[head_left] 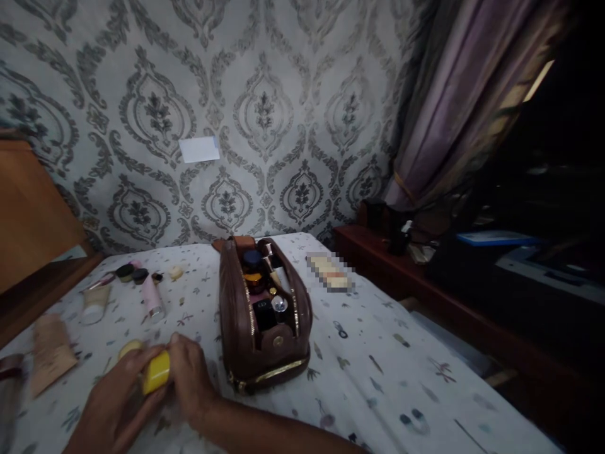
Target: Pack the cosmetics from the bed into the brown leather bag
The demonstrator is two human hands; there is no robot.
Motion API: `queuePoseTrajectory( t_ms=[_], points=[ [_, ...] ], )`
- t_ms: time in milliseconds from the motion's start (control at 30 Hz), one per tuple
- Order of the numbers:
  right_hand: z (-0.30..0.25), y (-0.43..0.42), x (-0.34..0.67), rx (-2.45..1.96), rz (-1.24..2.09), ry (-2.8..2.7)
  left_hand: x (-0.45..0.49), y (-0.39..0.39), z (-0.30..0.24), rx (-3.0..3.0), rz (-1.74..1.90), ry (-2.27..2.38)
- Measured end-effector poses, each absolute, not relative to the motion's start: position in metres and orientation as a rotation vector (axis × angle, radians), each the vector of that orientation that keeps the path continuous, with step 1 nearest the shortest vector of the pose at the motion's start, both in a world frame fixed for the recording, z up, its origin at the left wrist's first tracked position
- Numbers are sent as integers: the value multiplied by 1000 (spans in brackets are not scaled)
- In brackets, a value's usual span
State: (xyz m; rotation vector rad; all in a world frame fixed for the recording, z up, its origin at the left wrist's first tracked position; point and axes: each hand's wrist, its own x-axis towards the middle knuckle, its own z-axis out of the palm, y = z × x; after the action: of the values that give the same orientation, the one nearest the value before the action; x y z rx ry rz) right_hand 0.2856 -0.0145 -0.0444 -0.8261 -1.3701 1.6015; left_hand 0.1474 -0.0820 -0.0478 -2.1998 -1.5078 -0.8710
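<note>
A: Head view first: we see both hands low at the left, the left hand and the right hand, closed together around a small yellow container, fingers wrapped on it from either side. It sits just above the patterned bedsheet.

B: Agreed. A pale yellow round piece lies just beside the left hand; we cannot tell whether it is a lid.

A: Right of the hands stands the brown toiletry bag, unzipped and upright, near but apart from the right hand. Inside we make out a dark jar with an amber body, a black bottle and a silver-capped item, packed close.

B: Further left on the sheet we have a pink tube, two small dark jars, a white tube and a beige tube, all well apart from the bag.

A: Any writing?

B: None that we can read; the labels are too small and dim, and the flat box beyond the bag is blurred.
</note>
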Motion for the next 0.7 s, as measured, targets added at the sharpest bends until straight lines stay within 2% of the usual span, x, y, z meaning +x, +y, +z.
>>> queuePoseTrajectory(
  t_ms=[233, 500, 700],
  points=[
    [-45, -9, 284, -744, 1622, -1272, 167, -87, -29, -2242, -898, -1545],
    [-44, -16, 288, -676, 1568, -1360, 173, -88, -28, -2084, -1043, -1965],
    [-47, -15, 288, -720, 1591, -1337, 174, -88, -28, -2088, -1082, -1901]
  ],
)
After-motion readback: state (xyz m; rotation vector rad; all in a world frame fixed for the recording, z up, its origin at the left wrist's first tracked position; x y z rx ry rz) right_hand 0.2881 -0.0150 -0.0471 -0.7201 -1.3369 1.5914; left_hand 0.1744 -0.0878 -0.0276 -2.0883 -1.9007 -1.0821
